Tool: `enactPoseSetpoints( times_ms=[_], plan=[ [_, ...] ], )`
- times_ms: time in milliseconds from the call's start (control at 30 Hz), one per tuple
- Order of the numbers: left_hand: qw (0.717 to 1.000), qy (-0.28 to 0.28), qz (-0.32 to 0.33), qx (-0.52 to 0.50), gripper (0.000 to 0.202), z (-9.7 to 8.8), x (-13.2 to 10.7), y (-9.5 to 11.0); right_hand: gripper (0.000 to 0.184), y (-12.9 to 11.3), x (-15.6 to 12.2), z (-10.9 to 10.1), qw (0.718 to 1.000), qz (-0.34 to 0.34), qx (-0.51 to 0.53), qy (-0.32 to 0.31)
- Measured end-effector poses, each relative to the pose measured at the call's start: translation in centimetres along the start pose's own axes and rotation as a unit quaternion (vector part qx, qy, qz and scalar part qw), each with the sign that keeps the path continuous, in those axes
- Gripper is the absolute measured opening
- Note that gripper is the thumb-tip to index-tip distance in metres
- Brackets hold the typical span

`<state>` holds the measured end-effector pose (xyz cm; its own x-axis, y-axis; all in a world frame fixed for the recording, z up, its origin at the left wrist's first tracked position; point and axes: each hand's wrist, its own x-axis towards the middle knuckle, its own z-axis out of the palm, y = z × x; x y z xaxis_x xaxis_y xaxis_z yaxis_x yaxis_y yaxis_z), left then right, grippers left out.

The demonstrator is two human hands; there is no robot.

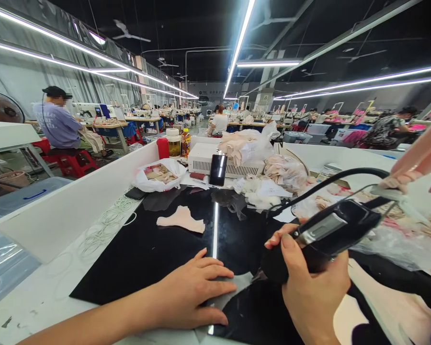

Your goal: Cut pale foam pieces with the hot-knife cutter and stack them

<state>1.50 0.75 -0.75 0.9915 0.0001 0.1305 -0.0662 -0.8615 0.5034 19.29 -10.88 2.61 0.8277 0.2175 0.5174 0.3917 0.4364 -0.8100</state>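
My left hand (pixel 197 292) lies flat with its fingers spread, pressing on a thin, greyish see-through piece (pixel 239 283) on the glossy black board (pixel 129 268). In my right hand (pixel 309 292) is a black corded hand tool (pixel 341 225) with a shiny metal strip along its side; my fingers are wrapped round it. The tool's lower end is close to the tip of the see-through piece; whether they touch I cannot tell. Farther back on the board is a pale pink fabric cut piece (pixel 182 219).
Behind the board stand a phone (pixel 218 169), a white vented box (pixel 201 160) and a plastic bag of fabric pieces (pixel 160 175). Fabric and plastic bags crowd the right, near the tool's black cable (pixel 330 179). Thin cord (pixel 109 218) is heaped left. People sit at sewing machines beyond.
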Motion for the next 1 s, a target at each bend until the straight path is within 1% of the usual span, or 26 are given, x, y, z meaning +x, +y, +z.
enactPoseSetpoints(
  times_ms=[100, 200, 300, 400, 533, 633, 700, 767, 833, 933, 1000],
  plan=[
    [1.0, 0.001, -0.003, -0.013, 0.055, -0.1, 0.0, 0.2, 0.032, -0.1, 0.0, 0.0, 1.0, -0.003, -0.006, -0.011],
    [0.999, 0.018, -0.029, -0.036, 0.051, -0.4, 0.0, 0.2, 0.033, -0.3, 0.1, -0.1, 1.0, -0.001, -0.013, -0.01],
    [0.994, 0.07, -0.07, -0.036, 0.04, -0.5, 0.0, -0.3, 0.037, -0.5, 0.3, -0.4, 0.999, -0.007, -0.034, 0.005],
    [0.989, 0.111, -0.101, -0.009, 0.033, -0.3, 0.2, -1.1, 0.042, -0.9, 0.6, -0.5, 0.997, -0.007, -0.071, 0.001],
    [0.987, 0.119, -0.109, -0.007, 0.024, 0.2, 0.4, -1.8, 0.046, -1.3, 1.0, -0.6, 0.993, 0.007, -0.12, -0.008],
    [0.985, 0.125, -0.111, -0.03, 0.013, 0.3, 0.4, -1.7, 0.051, -1.6, 1.0, -0.6, 0.988, 0.017, -0.152, -0.017],
    [0.984, 0.13, -0.112, -0.044, 0.008, 0.4, 0.4, -1.7, 0.05, -1.8, 0.8, -0.6, 0.986, 0.025, -0.164, -0.025],
    [0.984, 0.132, -0.113, -0.05, 0.01, 0.4, 0.3, -1.8, 0.045, -1.7, 0.5, -0.4, 0.99, 0.024, -0.139, -0.019],
    [0.984, 0.132, -0.114, -0.047, 0.018, 0.4, 0.2, -1.9, 0.04, -1.4, 0.0, 0.0, 0.996, 0.02, -0.09, -0.013],
    [0.985, 0.127, -0.107, -0.034, 0.029, 0.5, 0.0, -2.1, 0.037, -0.6, -0.6, 0.4, 0.998, 0.016, -0.044, -0.029],
    [0.987, 0.124, -0.102, -0.027, 0.031, 0.5, 0.0, -2.1, 0.035, -0.2, -0.9, 0.6, 0.999, 0.011, -0.034, -0.038]
  ],
)
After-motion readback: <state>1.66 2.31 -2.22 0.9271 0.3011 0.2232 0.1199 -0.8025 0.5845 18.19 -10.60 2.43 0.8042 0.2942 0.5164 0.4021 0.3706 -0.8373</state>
